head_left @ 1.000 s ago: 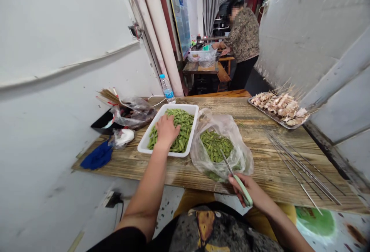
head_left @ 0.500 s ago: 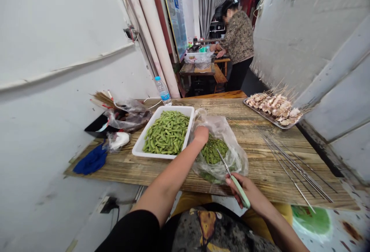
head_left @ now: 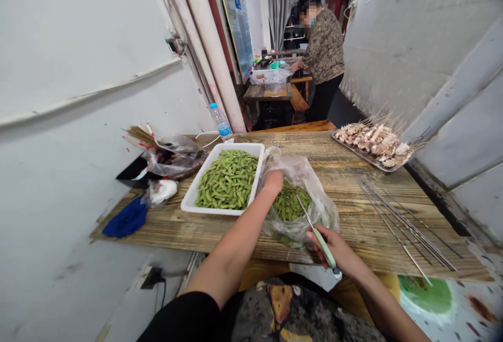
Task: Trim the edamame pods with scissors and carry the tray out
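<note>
My right hand (head_left: 337,250) is closed around the pale green handle of a pair of scissors (head_left: 323,246). Their narrow metal blades point up and away, over a clear plastic bag (head_left: 324,203). Small green clippings, or pods (head_left: 291,203), lie heaped in that open bag. My left hand (head_left: 274,180) reaches into the bag's left side, beside the heap; its fingers are hidden from view. Just left of the bag, a white tray (head_left: 223,212) is filled with green soybean pods (head_left: 228,179).
At the table's (head_left: 353,185) right lie several metal skewers (head_left: 404,221). Behind them is a metal tray of skewered meat (head_left: 379,145). A water bottle (head_left: 222,127), a blue cloth (head_left: 126,219) and plastic bags (head_left: 176,158) sit at left. Another person (head_left: 324,48) stands at a farther table.
The scissors and my right hand have shifted slightly. My left hand stays at the bag. The other person in the background has moved their head and hands a little.
</note>
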`<state>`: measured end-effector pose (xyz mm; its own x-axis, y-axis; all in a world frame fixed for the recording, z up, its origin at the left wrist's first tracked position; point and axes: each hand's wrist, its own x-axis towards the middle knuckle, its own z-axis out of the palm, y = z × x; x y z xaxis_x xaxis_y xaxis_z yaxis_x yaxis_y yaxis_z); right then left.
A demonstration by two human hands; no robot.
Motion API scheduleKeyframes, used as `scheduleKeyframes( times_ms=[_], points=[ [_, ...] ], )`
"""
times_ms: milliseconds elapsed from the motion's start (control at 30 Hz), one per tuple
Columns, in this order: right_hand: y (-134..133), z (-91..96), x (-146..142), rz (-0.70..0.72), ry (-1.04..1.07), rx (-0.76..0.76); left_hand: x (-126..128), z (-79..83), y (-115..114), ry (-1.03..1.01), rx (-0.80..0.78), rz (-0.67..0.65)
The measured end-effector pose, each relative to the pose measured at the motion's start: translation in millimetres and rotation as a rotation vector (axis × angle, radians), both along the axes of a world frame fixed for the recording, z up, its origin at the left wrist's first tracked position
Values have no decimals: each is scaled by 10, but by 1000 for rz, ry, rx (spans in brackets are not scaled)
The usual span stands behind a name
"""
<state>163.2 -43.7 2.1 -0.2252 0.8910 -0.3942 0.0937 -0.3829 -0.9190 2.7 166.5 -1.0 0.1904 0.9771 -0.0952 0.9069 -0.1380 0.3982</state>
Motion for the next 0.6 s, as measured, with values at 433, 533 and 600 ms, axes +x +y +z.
scheduleKeyframes(
  times_ms=[433,533,600],
  points=[
    [34,121,105,122,-336,315,-114,15,-974,-902,-480,-58],
    [14,115,101,122,-365,310,-137,34,-1038,-949,-535,-55],
    [0,116,105,108,-392,311,-153,56,-1069,-962,-512,-38]
  ],
)
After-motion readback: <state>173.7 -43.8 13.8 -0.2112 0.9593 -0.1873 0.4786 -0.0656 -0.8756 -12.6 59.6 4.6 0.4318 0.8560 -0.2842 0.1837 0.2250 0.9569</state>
